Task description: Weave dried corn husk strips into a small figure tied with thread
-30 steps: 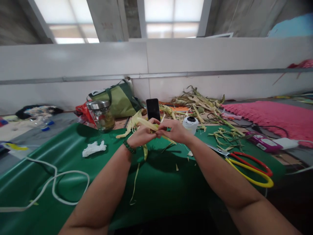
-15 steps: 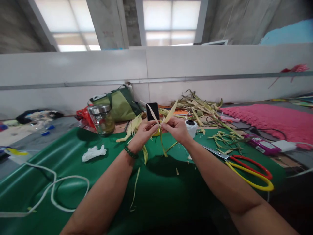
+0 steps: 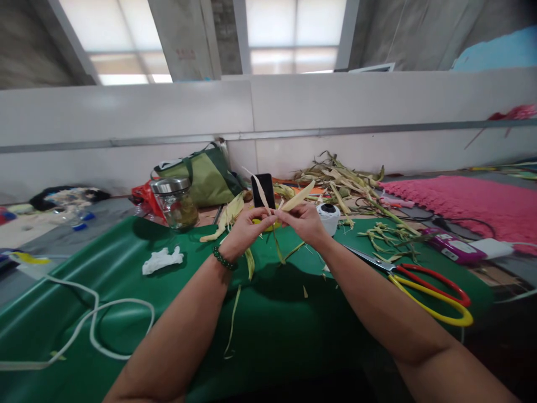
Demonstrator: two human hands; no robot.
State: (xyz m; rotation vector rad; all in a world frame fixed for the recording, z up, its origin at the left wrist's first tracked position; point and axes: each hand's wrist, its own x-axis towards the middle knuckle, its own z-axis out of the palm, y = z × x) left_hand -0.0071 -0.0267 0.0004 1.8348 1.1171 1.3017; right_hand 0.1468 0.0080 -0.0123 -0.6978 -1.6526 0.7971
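My left hand (image 3: 245,229) and my right hand (image 3: 302,222) meet above the green mat (image 3: 272,324), both pinched on pale yellow corn-husk strips (image 3: 296,197). One strip end sticks up from the left fingers, another slants up to the right from the right fingers. Thinner strips hang down below my hands to the mat. A green bead bracelet (image 3: 222,259) circles my left wrist. Just behind my hands a black phone (image 3: 263,190) stands upright, and a white thread spool (image 3: 328,216) sits beside my right hand.
Red-and-yellow-handled scissors (image 3: 428,291) lie at the right. A heap of husks (image 3: 348,182) lies behind, a glass jar (image 3: 174,202) and green bag (image 3: 201,170) back left. A crumpled tissue (image 3: 161,259) and white cord (image 3: 92,319) lie left. A pink mat (image 3: 461,201) is far right.
My hands rose from a low huddle and drew the husk strips apart; the strip ends now stick up and fan outward, the right one tilting further right.
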